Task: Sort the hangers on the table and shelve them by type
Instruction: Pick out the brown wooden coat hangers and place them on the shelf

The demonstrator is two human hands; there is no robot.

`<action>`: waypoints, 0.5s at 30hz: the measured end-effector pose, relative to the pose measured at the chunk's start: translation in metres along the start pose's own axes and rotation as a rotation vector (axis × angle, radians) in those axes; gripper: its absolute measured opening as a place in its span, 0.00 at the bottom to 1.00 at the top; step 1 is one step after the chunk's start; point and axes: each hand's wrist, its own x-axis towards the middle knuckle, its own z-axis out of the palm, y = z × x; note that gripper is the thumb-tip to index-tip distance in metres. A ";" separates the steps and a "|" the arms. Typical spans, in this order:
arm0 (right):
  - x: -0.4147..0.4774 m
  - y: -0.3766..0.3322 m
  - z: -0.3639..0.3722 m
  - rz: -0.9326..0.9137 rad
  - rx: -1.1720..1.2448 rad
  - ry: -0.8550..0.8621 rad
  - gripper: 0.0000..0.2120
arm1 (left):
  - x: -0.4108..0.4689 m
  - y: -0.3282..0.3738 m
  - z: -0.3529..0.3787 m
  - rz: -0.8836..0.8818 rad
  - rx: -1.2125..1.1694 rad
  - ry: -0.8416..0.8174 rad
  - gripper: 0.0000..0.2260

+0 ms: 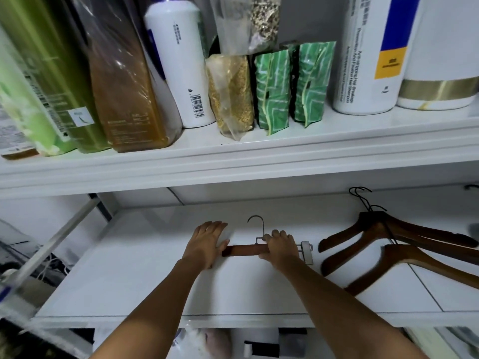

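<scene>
While the R hand (281, 248) is gripping the clip hanger (245, 250) bar w/ curled fingers, the L hand (206, 243) is resting open on its left end.

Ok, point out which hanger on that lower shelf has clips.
The straight-bar hanger, gripped by the right hand: a metal clip shows at its right end. The curved wooden hangers beside it have none.
</scene>
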 end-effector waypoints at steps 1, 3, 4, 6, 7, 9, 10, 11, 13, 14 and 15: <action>-0.001 0.002 -0.004 -0.005 0.007 0.025 0.23 | 0.002 0.004 -0.001 0.009 0.007 -0.010 0.25; -0.005 0.009 -0.017 -0.007 0.006 0.073 0.21 | 0.007 0.014 -0.003 0.035 0.027 -0.018 0.24; -0.007 0.015 -0.026 -0.003 0.001 0.089 0.20 | 0.011 0.022 -0.005 0.054 0.037 -0.017 0.24; -0.014 0.029 -0.044 0.013 -0.002 0.115 0.20 | 0.017 0.040 -0.009 0.103 0.051 -0.005 0.24; -0.019 0.038 -0.054 0.028 -0.003 0.129 0.20 | 0.021 0.051 -0.011 0.131 0.046 0.001 0.24; -0.032 0.058 -0.074 0.068 -0.019 0.165 0.20 | 0.030 0.077 -0.015 0.190 0.020 0.018 0.23; -0.039 0.068 -0.083 0.089 -0.030 0.179 0.20 | 0.035 0.091 -0.018 0.211 0.011 0.024 0.23; -0.048 0.081 -0.092 0.120 -0.041 0.191 0.20 | 0.040 0.107 -0.021 0.236 0.005 0.030 0.23; -0.067 0.104 -0.110 0.189 -0.057 0.215 0.21 | 0.049 0.141 -0.024 0.310 0.000 0.041 0.24; -0.078 0.116 -0.119 0.225 -0.057 0.229 0.21 | 0.052 0.159 -0.026 0.352 -0.010 0.036 0.24; -0.088 0.127 -0.126 0.258 -0.053 0.243 0.22 | 0.054 0.176 -0.028 0.387 -0.020 0.039 0.24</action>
